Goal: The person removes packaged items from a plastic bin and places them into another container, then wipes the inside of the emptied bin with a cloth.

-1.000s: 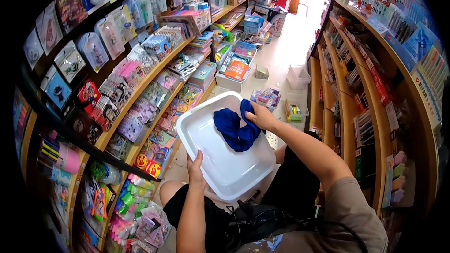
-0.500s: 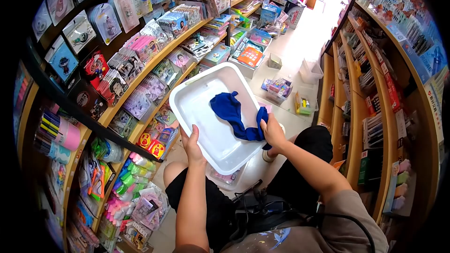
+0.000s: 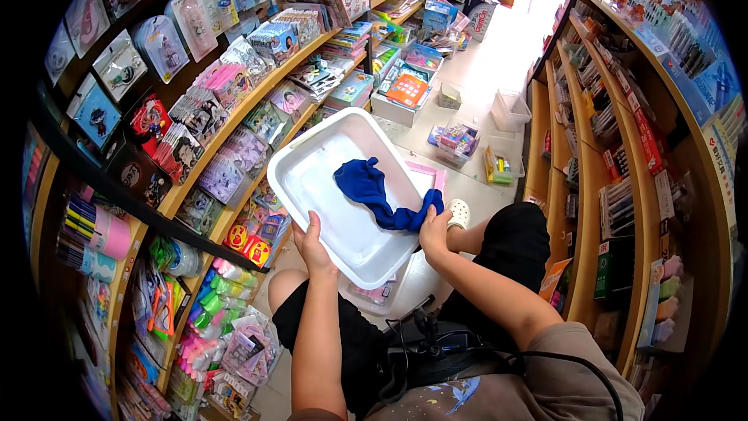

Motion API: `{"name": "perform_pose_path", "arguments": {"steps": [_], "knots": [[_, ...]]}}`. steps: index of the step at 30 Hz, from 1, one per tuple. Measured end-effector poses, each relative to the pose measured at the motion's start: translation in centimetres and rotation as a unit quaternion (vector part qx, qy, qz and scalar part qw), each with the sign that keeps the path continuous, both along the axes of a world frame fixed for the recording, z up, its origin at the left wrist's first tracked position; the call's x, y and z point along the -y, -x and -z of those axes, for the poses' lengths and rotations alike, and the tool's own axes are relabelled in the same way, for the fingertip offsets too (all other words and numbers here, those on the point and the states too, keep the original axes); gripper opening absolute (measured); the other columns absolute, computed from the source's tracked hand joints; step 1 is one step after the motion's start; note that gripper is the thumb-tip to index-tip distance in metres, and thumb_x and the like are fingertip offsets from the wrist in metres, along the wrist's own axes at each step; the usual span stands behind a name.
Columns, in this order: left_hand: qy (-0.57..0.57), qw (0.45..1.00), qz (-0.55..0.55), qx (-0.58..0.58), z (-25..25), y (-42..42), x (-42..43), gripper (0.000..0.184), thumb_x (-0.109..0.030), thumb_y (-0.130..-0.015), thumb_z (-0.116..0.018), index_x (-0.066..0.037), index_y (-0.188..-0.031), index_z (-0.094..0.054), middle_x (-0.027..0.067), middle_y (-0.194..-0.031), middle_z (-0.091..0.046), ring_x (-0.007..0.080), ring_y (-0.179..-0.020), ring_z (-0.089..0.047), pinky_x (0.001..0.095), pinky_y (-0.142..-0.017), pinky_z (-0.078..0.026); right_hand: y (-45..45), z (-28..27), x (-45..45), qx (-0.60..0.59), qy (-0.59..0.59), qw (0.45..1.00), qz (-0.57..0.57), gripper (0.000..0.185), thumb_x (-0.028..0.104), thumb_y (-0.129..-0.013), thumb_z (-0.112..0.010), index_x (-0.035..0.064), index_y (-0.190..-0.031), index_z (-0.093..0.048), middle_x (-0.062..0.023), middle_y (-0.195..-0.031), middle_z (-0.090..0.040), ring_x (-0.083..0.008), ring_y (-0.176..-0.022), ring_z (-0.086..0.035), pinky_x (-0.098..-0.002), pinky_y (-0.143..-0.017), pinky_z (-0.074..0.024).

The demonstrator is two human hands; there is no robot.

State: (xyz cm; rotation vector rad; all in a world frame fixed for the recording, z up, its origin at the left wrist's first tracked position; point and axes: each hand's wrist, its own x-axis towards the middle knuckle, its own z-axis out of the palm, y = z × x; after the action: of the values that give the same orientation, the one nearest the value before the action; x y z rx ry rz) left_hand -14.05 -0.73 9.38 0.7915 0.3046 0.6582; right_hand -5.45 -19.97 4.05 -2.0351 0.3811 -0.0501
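Observation:
A white plastic tub (image 3: 312,187), rectangular with rounded corners, is held tilted above my knees. Its near left side is gripped by my left hand (image 3: 314,248), thumb on the rim and the other fingers hidden underneath. A crumpled dark blue cloth (image 3: 366,183) stretches across the inside of the tub to its right rim. My right hand (image 3: 436,231) is closed on the cloth's right end at that rim; some of its fingers are hidden.
Packed shelves (image 3: 265,82) of stationery and toys curve along the left. Wooden shelves (image 3: 600,148) with pens and boxes line the right. On the floor ahead are clear bins (image 3: 456,144), a carton (image 3: 401,90) and a pink-edged item (image 3: 431,175). A white clog (image 3: 460,214) shows beside my knee.
The tub has shifted slightly left with both hands on it. My right hand and the cloth's end have moved left and a little nearer me, uncovering more of the clog and the pink-edged item.

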Motion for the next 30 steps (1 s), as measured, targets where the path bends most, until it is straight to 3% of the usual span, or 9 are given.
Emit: {"name": "perform_pose_path", "arguments": {"steps": [2,5,7,10,13,18,21,24,30], "knots": [[-0.007,1.000,-0.003,-0.006,-0.1,0.0,0.1,0.047,-0.010,-0.089,-0.052,-0.002,-0.132,-0.035,0.0141,-0.123,-0.048,0.0242,-0.108,-0.051,0.0352,-0.091,-0.042,0.6,-0.8,0.1,-0.029,-0.023,0.999,0.012,0.039,0.026,-0.095,-0.042,-0.0082,-0.110,-0.032,-0.0335,-0.104,-0.049,-0.0448,-0.099,-0.051,-0.0439,-0.088,-0.0379],[0.003,0.999,0.011,-0.030,-0.3,0.0,0.5,0.046,-0.011,-0.089,-0.052,-0.001,-0.131,-0.037,0.0144,-0.122,-0.049,0.0244,-0.107,-0.052,0.0353,-0.090,-0.043,-1.1,3.1,2.1,0.076,-0.048,0.995,-0.044,0.037,0.027,-0.095,-0.040,-0.0070,-0.107,-0.040,-0.0318,-0.106,-0.050,-0.0433,-0.099,-0.051,-0.0437,-0.088,-0.0377],[0.022,0.997,0.031,-0.061,-0.8,0.0,0.6,0.045,-0.011,-0.089,-0.052,-0.001,-0.131,-0.037,0.0149,-0.121,-0.049,0.0250,-0.106,-0.053,0.0355,-0.089,-0.044,-2.1,0.6,3.5,0.077,0.084,0.989,-0.094,0.035,0.030,-0.095,-0.038,-0.0027,-0.095,-0.051,-0.0292,-0.094,-0.056,-0.0458,-0.088,-0.054,-0.0488,-0.077,-0.0414],[-0.008,0.994,0.093,-0.062,-0.9,-0.5,0.7,0.045,-0.013,-0.089,-0.053,-0.001,-0.130,-0.038,0.0156,-0.119,-0.050,0.0261,-0.104,-0.054,0.0365,-0.088,-0.045,-2.8,-3.3,4.1,0.144,0.164,0.964,-0.152,0.030,0.033,-0.094,-0.041,0.0048,-0.092,-0.051,-0.0234,-0.088,-0.058,-0.0435,-0.083,-0.054,-0.0486,-0.070,-0.0430],[0.052,0.992,0.111,-0.041,0.2,-0.9,0.8,0.045,-0.014,-0.089,-0.053,-0.001,-0.129,-0.038,0.0155,-0.118,-0.051,0.0266,-0.104,-0.054,0.0368,-0.088,-0.045,-4.2,-4.4,4.1,0.238,0.208,0.933,-0.174,0.028,0.033,-0.093,-0.042,0.0061,-0.094,-0.050,-0.0226,-0.086,-0.057,-0.0427,-0.081,-0.055,-0.0488,-0.069,-0.0430],[0.058,0.998,0.037,0.003,0.3,-1.2,0.1,0.046,-0.015,-0.089,-0.054,-0.001,-0.129,-0.038,0.0149,-0.118,-0.051,0.0265,-0.104,-0.054,0.0370,-0.088,-0.045,-3.3,-3.1,4.0,0.154,0.231,0.949,-0.150,0.027,0.032,-0.093,-0.042,0.0050,-0.092,-0.048,-0.0230,-0.086,-0.057,-0.0433,-0.079,-0.055,-0.0503,-0.068,-0.0431],[0.027,1.000,-0.002,-0.007,0.4,-1.0,0.2,0.046,-0.015,-0.089,-0.054,-0.002,-0.130,-0.038,0.0149,-0.121,-0.049,0.0267,-0.107,-0.052,0.0381,-0.091,-0.043,-1.5,-1.9,3.0,0.045,0.197,0.973,-0.110,0.035,0.034,-0.094,-0.038,0.0006,-0.093,-0.047,-0.0278,-0.086,-0.058,-0.0459,-0.080,-0.056,-0.0521,-0.070,-0.0433],[0.027,0.998,-0.044,-0.025,0.5,-1.1,0.6,0.045,-0.015,-0.090,-0.053,-0.002,-0.130,-0.037,0.0152,-0.123,-0.047,0.0270,-0.109,-0.051,0.0390,-0.093,-0.042,0.1,0.7,1.4,0.029,0.138,0.988,-0.069,0.040,0.034,-0.095,-0.035,-0.0050,-0.098,-0.044,-0.0327,-0.085,-0.058,-0.0479,-0.081,-0.057,-0.0543,-0.072,-0.0427],[0.018,0.992,-0.123,-0.025,0.7,-1.6,0.5,0.052,-0.023,-0.089,-0.055,0.000,-0.131,-0.036,0.0170,-0.124,-0.047,0.0290,-0.110,-0.051,0.0400,-0.091,-0.043,5.3,0.7,-2.9,-0.059,0.028,0.984,-0.163,0.040,0.027,-0.094,-0.033,-0.0082,-0.089,-0.051,-0.0343,-0.086,-0.056,-0.0490,-0.085,-0.054,-0.0518,-0.076,-0.0419]]}}
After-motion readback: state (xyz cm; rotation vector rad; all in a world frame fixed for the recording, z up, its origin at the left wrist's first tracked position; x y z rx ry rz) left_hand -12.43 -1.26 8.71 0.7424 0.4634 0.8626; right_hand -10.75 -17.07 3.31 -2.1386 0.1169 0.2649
